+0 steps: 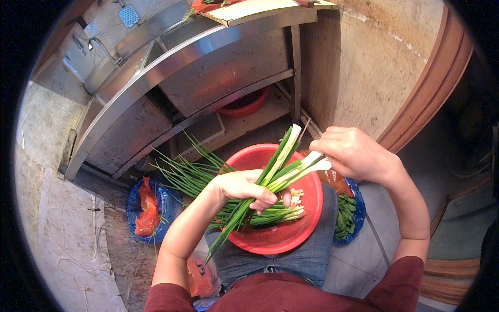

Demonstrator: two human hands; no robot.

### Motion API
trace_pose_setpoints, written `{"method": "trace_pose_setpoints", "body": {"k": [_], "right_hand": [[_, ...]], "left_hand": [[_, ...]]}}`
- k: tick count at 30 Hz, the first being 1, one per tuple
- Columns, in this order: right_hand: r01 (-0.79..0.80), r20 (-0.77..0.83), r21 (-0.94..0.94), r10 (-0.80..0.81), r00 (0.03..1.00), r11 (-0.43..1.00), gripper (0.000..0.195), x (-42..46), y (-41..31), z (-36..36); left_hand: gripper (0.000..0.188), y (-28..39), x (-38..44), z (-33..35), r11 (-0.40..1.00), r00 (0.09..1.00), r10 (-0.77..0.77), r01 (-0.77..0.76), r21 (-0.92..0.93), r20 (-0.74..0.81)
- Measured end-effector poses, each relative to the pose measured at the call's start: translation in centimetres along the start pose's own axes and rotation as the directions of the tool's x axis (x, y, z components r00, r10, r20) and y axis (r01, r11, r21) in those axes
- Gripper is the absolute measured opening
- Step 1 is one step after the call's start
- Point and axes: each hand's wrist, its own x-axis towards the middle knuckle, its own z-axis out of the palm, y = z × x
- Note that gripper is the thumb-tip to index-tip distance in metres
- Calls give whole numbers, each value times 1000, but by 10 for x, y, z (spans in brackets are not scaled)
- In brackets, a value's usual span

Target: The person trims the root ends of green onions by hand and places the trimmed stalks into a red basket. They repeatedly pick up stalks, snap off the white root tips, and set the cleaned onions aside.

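Observation:
My left hand (243, 185) grips a small bunch of green onions (275, 171), their white ends up and to the right, their green tops hanging down to the left. At the white ends, the fingers of my right hand (347, 154) are pinched on one stalk; my knuckles hide exactly what the fingertips hold. Below both hands a red plastic colander (273, 247) rests on my lap. More green onions (273, 218) lie in it, white ends to the right, and long green leaves (183, 173) reach out past its left rim.
A stainless steel sink unit (226, 70) stands ahead, with a red basin (247, 107) on its lower shelf. On the floor at left, a blue-lined container (167, 199) holds an orange bag (146, 210). Leafy greens (345, 218) fill a blue bag at right. A wooden door frame (425, 93) rises beyond.

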Motion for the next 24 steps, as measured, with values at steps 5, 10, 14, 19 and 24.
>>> {"method": "trace_pose_setpoints", "body": {"k": [5,10,14,19,24], "right_hand": [[12,-120,50,-6,993,999,8,-15,18,-10],[-224,-164,436,321,933,872,14,-19,26,-13],[-257,-165,755,554,816,603,19,-18,32,10],[-337,-156,794,705,692,506,17,-12,48,80],[-295,36,917,682,730,268,16,0,45,113]], "left_hand": [[32,-3,-2,-5,999,999,13,-12,-31,29],[35,9,-2,-4,992,994,113,-113,-56,-4],[46,33,-7,4,977,952,212,-201,72,-221],[36,89,-7,-21,864,729,476,-493,105,-493],[29,134,-22,-35,802,593,492,-594,67,-637]]}}
